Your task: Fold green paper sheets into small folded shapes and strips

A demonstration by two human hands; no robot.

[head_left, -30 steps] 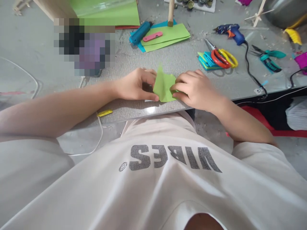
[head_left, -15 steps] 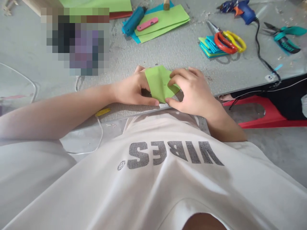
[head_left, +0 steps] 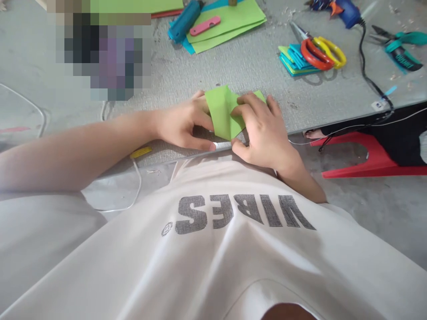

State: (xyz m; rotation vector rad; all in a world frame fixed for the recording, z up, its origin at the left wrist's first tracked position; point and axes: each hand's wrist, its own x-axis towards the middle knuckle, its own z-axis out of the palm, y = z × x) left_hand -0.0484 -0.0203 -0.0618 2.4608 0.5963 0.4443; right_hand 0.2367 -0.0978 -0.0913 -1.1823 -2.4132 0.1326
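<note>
Grey and textured, the table point(head_left: 150, 80) runs away from the person, with a red stool point(head_left: 373, 169) below its near edge on the right. Green paper point(head_left: 218, 109) sits at the table's near edge, creased down its length and standing partly up between the two hands. The left hand point(head_left: 188, 122) has its thumb set apart on the table, while its fingers go behind the paper's left side; their tips are hidden, so I cannot tell whether they grip. The right hand point(head_left: 263, 129) curls loosely over the right part, fingertips on the paper, thumb close to its near corner; whether it pinches I cannot tell either. Judging by its look, the paper is light and thin, stiff enough to keep a crease but easy to crumple, so it seems best held by its edges or along the fold, with flat, gentle fingertips. Scissors point(head_left: 316, 53) lie across folded papers point(head_left: 293, 64) farther right, with pliers point(head_left: 400, 51) beyond, and a pink knife point(head_left: 205, 26) rests on green sheets point(head_left: 230, 33) at the far side.
</note>
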